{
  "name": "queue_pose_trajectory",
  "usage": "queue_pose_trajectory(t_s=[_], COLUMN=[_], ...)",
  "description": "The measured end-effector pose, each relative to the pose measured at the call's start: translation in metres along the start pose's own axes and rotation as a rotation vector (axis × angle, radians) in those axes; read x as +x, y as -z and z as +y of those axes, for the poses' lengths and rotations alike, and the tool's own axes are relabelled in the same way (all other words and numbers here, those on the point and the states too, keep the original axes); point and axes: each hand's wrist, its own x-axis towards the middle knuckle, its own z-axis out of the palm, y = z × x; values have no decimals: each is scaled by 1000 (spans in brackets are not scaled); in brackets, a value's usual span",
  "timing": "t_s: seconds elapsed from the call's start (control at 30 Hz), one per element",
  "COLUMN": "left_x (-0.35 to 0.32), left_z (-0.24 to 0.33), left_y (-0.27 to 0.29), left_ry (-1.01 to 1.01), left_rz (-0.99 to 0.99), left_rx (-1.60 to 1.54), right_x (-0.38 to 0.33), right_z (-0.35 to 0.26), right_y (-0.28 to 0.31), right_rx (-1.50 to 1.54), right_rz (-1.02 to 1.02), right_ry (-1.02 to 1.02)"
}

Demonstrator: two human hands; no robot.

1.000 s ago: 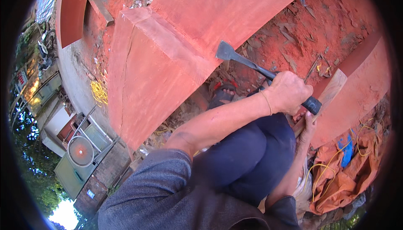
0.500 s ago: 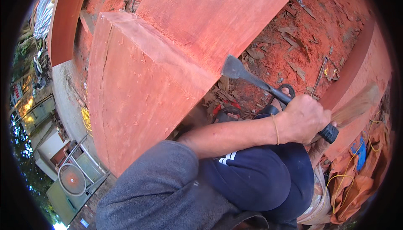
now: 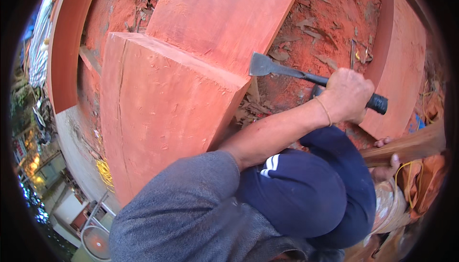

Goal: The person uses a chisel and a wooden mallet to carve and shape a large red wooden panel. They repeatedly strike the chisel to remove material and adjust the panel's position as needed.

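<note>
My left hand (image 3: 351,94) is closed around the black handle of a broad chisel (image 3: 282,69). The flat steel blade points left and reaches the shoulder corner of a large reddish timber (image 3: 162,99); whether it touches cannot be made out. Along that timber's left face runs a long crack. At the lower right, my right hand (image 3: 385,170) grips a brown wooden club (image 3: 413,145), below and apart from the chisel's butt end. Thumb and some fingertips show around the wood; the right forearm is mostly hidden behind my dark-blue-clad knee.
Another curved reddish timber (image 3: 64,51) stands at the far left, and one more (image 3: 401,61) lies at the right. Red sawdust and wood chips (image 3: 330,27) cover the ground. Yellow cord (image 3: 105,173), a wheeled metal frame (image 3: 98,240) and orange sheeting (image 3: 428,176) lie around the edges.
My right hand and the wooden club have moved down and away from the chisel's handle end. The left hand still holds the chisel at the timber's corner. The whole view has shifted somewhat.
</note>
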Motion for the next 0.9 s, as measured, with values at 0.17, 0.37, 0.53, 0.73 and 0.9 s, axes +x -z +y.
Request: queue_pose_trajectory(t_s=[0.17, 0.37, 0.53, 0.73, 0.9], left_x=[-4, -6, -6, -9, -15], left_z=[3, 5, 2, 0, -2], left_y=[2, 8, 5, 4, 9], left_ry=[-32, 1, 8, -1, -22], left_rz=[-120, -145, -96, -185, -154], left_rx=[30, 43, 51, 63, 63], right_x=[-20, -17, -30, -32, -36], right_z=[-20, 36, 71, 72, 72], right_y=[3, -19, -34, -35, -20], right_rx=[-146, -61, -354, -219, -373], right_rz=[118, 44, -57, 12, -49], right_ry=[158, 81, -77, -50, -88])
